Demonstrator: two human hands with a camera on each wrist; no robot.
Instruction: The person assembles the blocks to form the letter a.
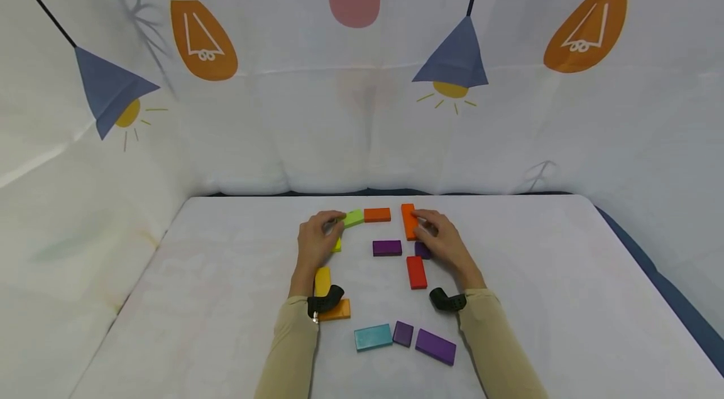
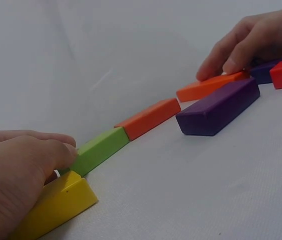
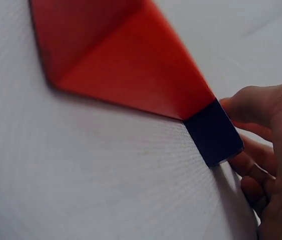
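My left hand [image 1: 318, 237] reaches to the far left of the block arrangement, its thumb and forefinger pinching the left end of a lime green block [image 1: 354, 218]. Beneath that hand lies a yellow block [image 2: 55, 207], partly covered by it. On the other side, my right hand [image 1: 444, 239] holds an upright-running orange block [image 1: 408, 222], thumb and forefinger at its right edge. A small dark purple block [image 3: 215, 134] sits below the right thumb, touching the end of a red block [image 1: 416, 273]. Another orange block [image 1: 377, 215] adjoins the green one.
Inside the arrangement lies a purple block [image 1: 387, 248]. Amber blocks [image 1: 322, 281] rest by the left wrist. Nearest the body are a teal block [image 1: 373, 337], a small purple block [image 1: 403, 333] and a longer purple block [image 1: 435, 347]. A white cloth covers the table [image 1: 226, 298].
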